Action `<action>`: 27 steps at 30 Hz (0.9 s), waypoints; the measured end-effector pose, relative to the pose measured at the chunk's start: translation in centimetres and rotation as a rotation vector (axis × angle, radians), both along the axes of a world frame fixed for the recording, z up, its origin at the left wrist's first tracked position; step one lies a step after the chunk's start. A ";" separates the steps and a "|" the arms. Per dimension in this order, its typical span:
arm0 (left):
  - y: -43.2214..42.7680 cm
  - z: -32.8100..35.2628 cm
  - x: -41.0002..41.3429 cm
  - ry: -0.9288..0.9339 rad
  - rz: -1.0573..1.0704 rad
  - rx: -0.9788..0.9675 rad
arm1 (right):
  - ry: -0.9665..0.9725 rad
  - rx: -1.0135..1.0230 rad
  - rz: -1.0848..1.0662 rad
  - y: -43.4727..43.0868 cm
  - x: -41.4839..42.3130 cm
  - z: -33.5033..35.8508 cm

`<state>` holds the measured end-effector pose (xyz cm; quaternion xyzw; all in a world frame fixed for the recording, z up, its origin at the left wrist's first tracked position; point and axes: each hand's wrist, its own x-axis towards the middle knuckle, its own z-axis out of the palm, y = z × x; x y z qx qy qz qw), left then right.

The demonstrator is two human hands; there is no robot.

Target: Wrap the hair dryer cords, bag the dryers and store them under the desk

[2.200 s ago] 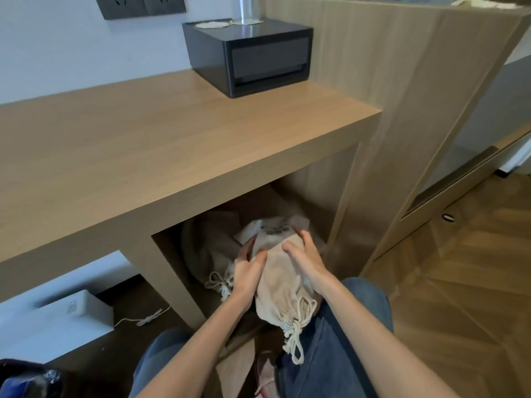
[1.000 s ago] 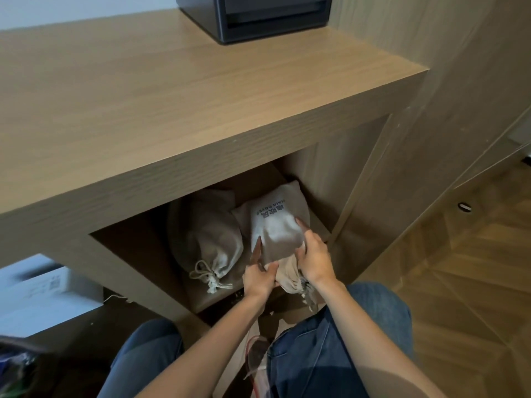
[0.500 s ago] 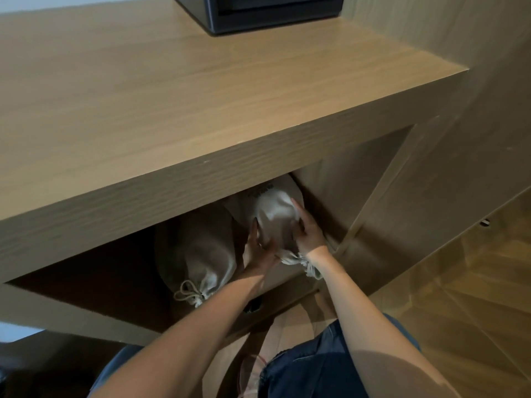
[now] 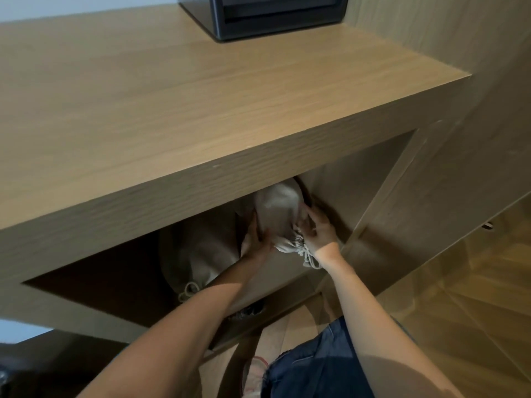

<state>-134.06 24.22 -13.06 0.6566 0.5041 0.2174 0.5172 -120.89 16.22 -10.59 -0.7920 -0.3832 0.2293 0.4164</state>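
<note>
A beige drawstring bag (image 4: 277, 214) lies in the open compartment under the wooden desk (image 4: 201, 96), near the compartment's right wall. My left hand (image 4: 254, 239) presses against its left side and my right hand (image 4: 319, 229) holds its gathered neck, where the drawstring (image 4: 309, 255) hangs down. A second beige bag (image 4: 201, 254) lies to the left in the same compartment, its tied cord (image 4: 188, 291) toward the front. The desk's front edge hides the bags' far ends.
A black box (image 4: 273, 15) stands on the desk top at the back. A tall wooden cabinet (image 4: 459, 139) rises on the right. My knee in blue jeans (image 4: 316, 369) and a shoe (image 4: 254, 374) are on the wooden floor (image 4: 488, 311) below.
Both hands have pushed the bag from outside the opening deeper into the compartment, beside the other bag. My head has moved closer, so the desk top fills more of the view.
</note>
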 end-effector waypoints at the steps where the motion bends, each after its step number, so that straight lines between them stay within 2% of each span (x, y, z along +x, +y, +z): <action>1: -0.4 0.5 -0.5 0.062 -0.053 0.069 | -0.023 0.000 0.012 -0.4 -0.2 0.1; 4: -2.6 2.7 -2.9 0.148 -0.132 0.303 | -0.125 0.003 0.134 -1.4 -1.1 0.0; 6: -4.1 4.0 -5.2 0.204 -0.227 0.458 | -0.172 -0.066 0.218 -1.9 -2.1 -0.2; 8: -5.4 4.7 -8.1 0.409 -0.287 0.573 | -0.214 -0.141 0.281 -2.2 -2.9 -0.3; 10: -6.2 4.5 -10.7 0.558 -0.215 0.740 | -0.287 -0.225 0.338 -2.2 -3.4 -0.8; 12: -6.3 3.3 -12.4 0.625 -0.183 0.660 | -0.333 -0.329 0.372 -1.9 -3.6 -1.6; 16: -4.9 1.1 -13.2 0.703 -0.345 0.447 | -0.310 -0.442 0.375 -1.5 -3.6 -2.4; 18: -4.2 0.6 -12.8 0.761 -0.407 0.489 | -0.328 -0.454 0.382 -1.3 -3.5 -2.5; 22: -3.9 1.8 -10.5 0.697 -0.334 0.611 | -0.359 -0.455 0.390 -1.0 -3.1 -2.8; 26: -4.0 2.2 -9.1 0.711 -0.277 0.396 | -0.420 -0.417 0.399 -1.1 -3.3 -2.1; 27: -4.2 2.4 -9.1 0.733 -0.274 0.400 | -0.442 -0.400 0.393 -1.1 -3.3 -1.8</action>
